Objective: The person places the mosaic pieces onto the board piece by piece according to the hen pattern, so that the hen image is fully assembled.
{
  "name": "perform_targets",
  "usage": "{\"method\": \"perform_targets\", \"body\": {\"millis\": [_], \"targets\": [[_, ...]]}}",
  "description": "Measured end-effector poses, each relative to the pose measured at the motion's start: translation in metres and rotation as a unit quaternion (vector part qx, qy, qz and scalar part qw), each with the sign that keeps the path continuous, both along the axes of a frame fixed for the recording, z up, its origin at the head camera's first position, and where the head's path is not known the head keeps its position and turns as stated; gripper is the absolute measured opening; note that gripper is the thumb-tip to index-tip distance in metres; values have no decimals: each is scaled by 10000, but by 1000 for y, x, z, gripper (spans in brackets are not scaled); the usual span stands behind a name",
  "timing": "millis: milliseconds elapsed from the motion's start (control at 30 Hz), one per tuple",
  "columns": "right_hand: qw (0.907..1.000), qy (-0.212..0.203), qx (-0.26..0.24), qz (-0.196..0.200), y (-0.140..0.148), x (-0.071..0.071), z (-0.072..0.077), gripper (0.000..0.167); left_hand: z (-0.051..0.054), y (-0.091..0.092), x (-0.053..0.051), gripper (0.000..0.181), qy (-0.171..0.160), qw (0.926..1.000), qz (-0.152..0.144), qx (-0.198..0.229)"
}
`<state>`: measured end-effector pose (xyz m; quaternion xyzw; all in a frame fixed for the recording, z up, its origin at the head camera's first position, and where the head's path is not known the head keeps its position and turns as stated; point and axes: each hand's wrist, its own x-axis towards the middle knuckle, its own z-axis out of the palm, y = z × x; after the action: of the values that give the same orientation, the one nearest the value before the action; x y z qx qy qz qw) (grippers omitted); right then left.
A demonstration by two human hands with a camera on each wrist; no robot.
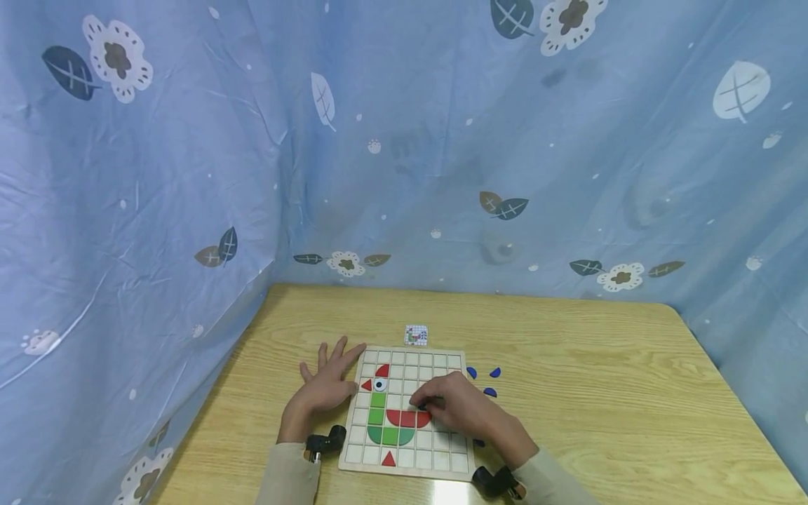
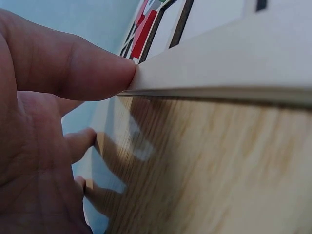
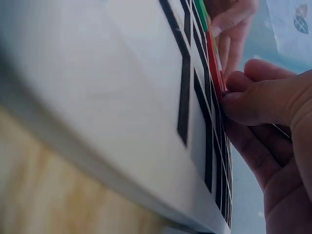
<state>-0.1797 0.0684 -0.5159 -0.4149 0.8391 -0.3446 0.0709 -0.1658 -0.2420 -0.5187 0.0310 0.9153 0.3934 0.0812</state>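
Observation:
A white grid board [image 1: 406, 465] lies on the table, holding green, red and eye-marked pieces in a bird-like shape. My right hand [image 1: 463, 407] is over the board's right half, pinching a small dark blue piece [image 1: 424, 405] just above the red row [image 1: 408, 419]. In the right wrist view, the thumb and fingers of my right hand [image 3: 273, 112] meet at the board's surface beside a red piece [image 3: 213, 61]. My left hand [image 1: 326, 387] has its fingers spread at the board's left edge; in the left wrist view its thumb [image 2: 92, 68] touches the board's rim [image 2: 214, 73].
Several blue pieces [image 1: 490, 392] lie on the table [image 1: 600, 393] right of the board, one partly hidden by my right forearm. A small pattern card [image 1: 416, 335] sits behind the board. A blue patterned curtain [image 1: 442, 154] hangs along the table's back and sides.

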Motion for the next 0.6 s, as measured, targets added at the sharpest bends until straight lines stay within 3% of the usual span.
{"method": "perform_targets", "body": {"millis": [167,367,600], "targets": [[9993,352,-38,-126,6,2,3,28,2,2,0,88,-114,9998,-6,-133],[9958,508,-271,-713,30,6,8,27,-4,3,0,90,-48,9999,-62,-62],[9883,566,-594,-1283,63,6,7,29,3,0,0,88,-78,9999,-42,-134]]}}
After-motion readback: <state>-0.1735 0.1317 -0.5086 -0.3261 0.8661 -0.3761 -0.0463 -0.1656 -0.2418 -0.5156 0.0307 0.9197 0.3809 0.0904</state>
